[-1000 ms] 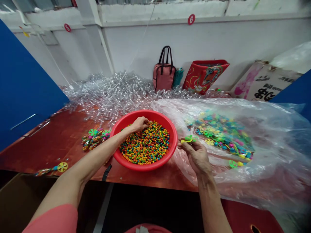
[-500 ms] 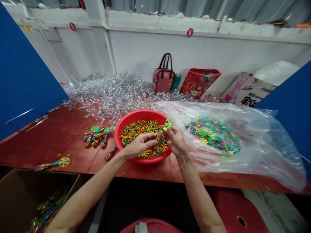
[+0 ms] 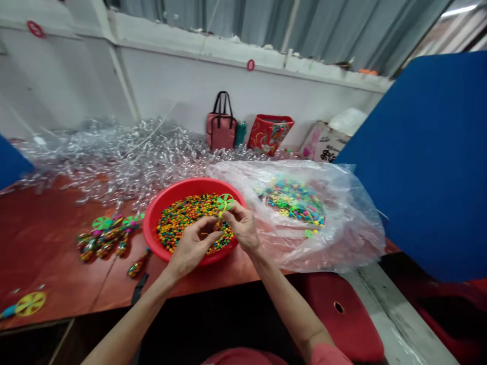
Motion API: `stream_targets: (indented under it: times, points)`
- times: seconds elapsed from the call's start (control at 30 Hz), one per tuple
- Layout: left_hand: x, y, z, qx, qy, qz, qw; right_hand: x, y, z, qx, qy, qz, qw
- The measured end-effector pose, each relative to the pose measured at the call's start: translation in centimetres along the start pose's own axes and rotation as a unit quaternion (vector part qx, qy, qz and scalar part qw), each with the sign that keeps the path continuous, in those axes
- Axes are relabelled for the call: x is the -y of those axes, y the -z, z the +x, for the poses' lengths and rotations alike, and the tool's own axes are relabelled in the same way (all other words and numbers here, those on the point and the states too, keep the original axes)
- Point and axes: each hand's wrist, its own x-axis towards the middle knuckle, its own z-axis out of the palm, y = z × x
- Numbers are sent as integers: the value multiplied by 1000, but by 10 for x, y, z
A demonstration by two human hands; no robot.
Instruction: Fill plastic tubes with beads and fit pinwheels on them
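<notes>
My right hand pinches a small pinwheel-topped bottle by its yellow neck, just under the green pinwheel. My left hand is curled at the bottle's lower part, thumb and fingers bent around it; that part is mostly hidden by the fingers. Both hands are over a red basin of small coloured balls. Left of the basin lie several filled bottles with pinwheel tops, and a single filled bottle lies close to its rim.
A clear plastic bag of coloured pinwheel tops spreads to the right. Empty-looking clear tubes heap along the wall. Behind stand a pink bag and a red bag. A blue partition bounds the right; a red stool is below.
The view has turned right, so the table's things sit further left. Both hands stay over the basin with the bottle; my left thumb and fingers look more spread.
</notes>
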Motion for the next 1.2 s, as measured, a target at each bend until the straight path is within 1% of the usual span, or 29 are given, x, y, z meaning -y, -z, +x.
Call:
stream_targets:
  times: [0.03, 0.07, 0.1, 0.13, 0.2, 0.27, 0.3, 0.33, 0.4, 0.5, 0.53, 0.57, 0.6, 0.63, 0.7, 0.73, 0.77, 0.8, 0.87, 0.9, 0.93, 0.97, 1.0, 1.03, 1.07, 1.1, 1.13, 1.17, 1.2]
  points:
    - [0, -2, 2, -36, -18, 32, 999, -1, -2, 0, -14, 11, -3, 1000]
    - [0, -3, 5, -56, -28, 56, 997, -3, -4, 1, -21, 13, 2, 1000]
    - [-1, -3, 7, -56, -29, 67, 996, -4, -4, 1, -21, 8, 12, 1000]
    - [-2, -3, 8, -33, -18, 65, 997, -5, -3, 1, -14, -3, 23, 1000]
    - [-5, -1, 8, 61, 28, 28, 997, -6, 3, 0, 15, -31, 41, 999]
    - [-7, 1, 6, 149, 80, -34, 985, -6, 11, -2, 58, -60, 50, 995]
    - [-8, 2, 5, 171, 99, -60, 978, -5, 14, -2, 78, -67, 52, 993]
    - [-8, 2, 5, 176, 110, -75, 975, -5, 16, -3, 90, -66, 52, 992]
    - [-7, 1, 5, 140, 102, -63, 983, -5, 17, -4, 80, -37, 38, 995]
    - [-6, -4, 10, 29, 42, 6, 999, -4, 13, -4, 13, 16, -5, 1000]
    - [-6, -5, 12, 7, 25, 16, 1000, -3, 12, -5, -1, 22, -11, 1000]
    - [-8, -5, 12, 12, 18, 12, 1000, -2, 12, -5, -7, 19, -9, 1000]
    - [-10, -5, 12, 43, 22, -4, 999, -1, 12, -6, -4, 8, 2, 1000]
    - [-13, -5, 11, 94, 37, -29, 994, 0, 13, -7, 9, -10, 18, 1000]
    - [-17, -5, 7, 196, 79, -90, 973, 3, 17, -8, 37, -52, 49, 997]
    - [-19, -5, 5, 220, 94, -112, 964, 4, 18, -8, 44, -65, 58, 995]
    - [-20, -5, 3, 216, 98, -119, 964, 4, 18, -9, 45, -69, 58, 995]
    - [-20, -6, 1, 185, 88, -106, 973, 5, 18, -9, 39, -64, 50, 996]
    - [-18, -6, -1, 73, 35, -33, 996, 6, 15, -9, 18, -33, 15, 999]
    - [-17, -6, -2, 14, 5, 7, 1000, 7, 13, -11, 11, -15, -5, 1000]
    - [-16, -6, -3, -24, -15, 31, 999, 8, 12, -13, 7, 0, -20, 1000]
    - [-16, -5, -5, -23, -19, 30, 999, 9, 10, -16, 6, 9, -26, 1000]
    - [-15, -3, -8, 17, -7, 7, 1000, 10, 10, -20, 10, 11, -25, 1000]
    - [-15, -2, -12, 77, 16, -29, 996, 10, 9, -24, 19, 6, -20, 1000]
    - [-15, -1, -17, 134, 40, -64, 988, 9, 9, -29, 30, -1, -14, 999]
    - [-15, -1, -23, 170, 58, -87, 980, 8, 8, -33, 42, -9, -12, 999]
    - [-15, -1, -29, 174, 66, -88, 979, 7, 6, -37, 51, -13, -14, 999]
    - [-15, -1, -36, 145, 63, -69, 985, 6, 3, -40, 57, -13, -20, 998]
    - [-16, -1, -43, 96, 52, -39, 993, 4, -2, -42, 60, -8, -28, 998]
